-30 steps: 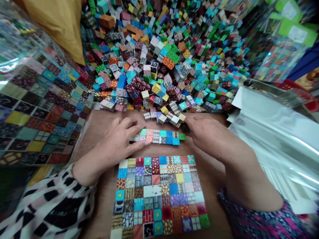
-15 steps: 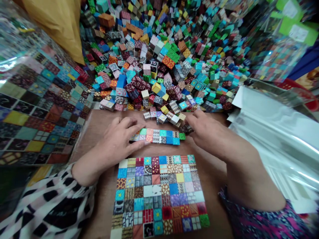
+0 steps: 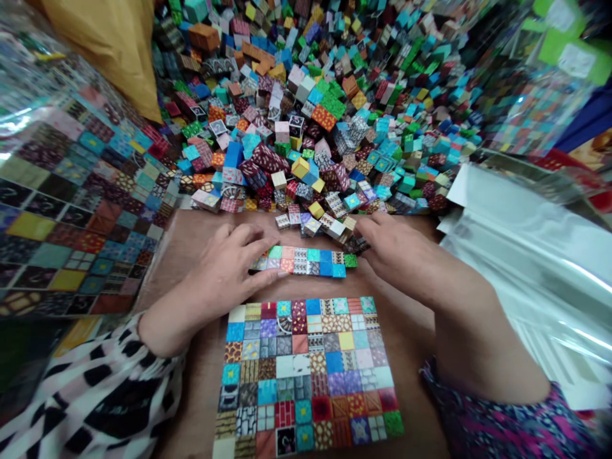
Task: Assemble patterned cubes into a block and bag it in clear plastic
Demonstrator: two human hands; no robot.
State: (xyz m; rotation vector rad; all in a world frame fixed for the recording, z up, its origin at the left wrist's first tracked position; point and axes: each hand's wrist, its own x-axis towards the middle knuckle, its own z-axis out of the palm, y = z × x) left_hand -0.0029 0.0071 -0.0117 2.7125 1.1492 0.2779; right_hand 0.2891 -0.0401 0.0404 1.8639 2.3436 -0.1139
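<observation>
A short two-row strip of patterned cubes (image 3: 313, 262) lies on the brown table. My left hand (image 3: 234, 261) grips its left end between thumb and fingers. Just past the strip's right end, my right hand (image 3: 387, 245) has its fingers bent at a dark patterned cube (image 3: 356, 245) by the edge of the pile; its fingertips are partly hidden. Nearer to me a flat block of many cubes (image 3: 308, 376) lies in neat rows, with a green cube at its lower right corner.
A large heap of loose cubes (image 3: 306, 127) covers the back. Wrapped cube blocks (image 3: 81, 223) stand at left, beside a yellow bag (image 3: 109, 51). White plastic packaging (image 3: 521, 268) lies at right on the table (image 3: 186, 236).
</observation>
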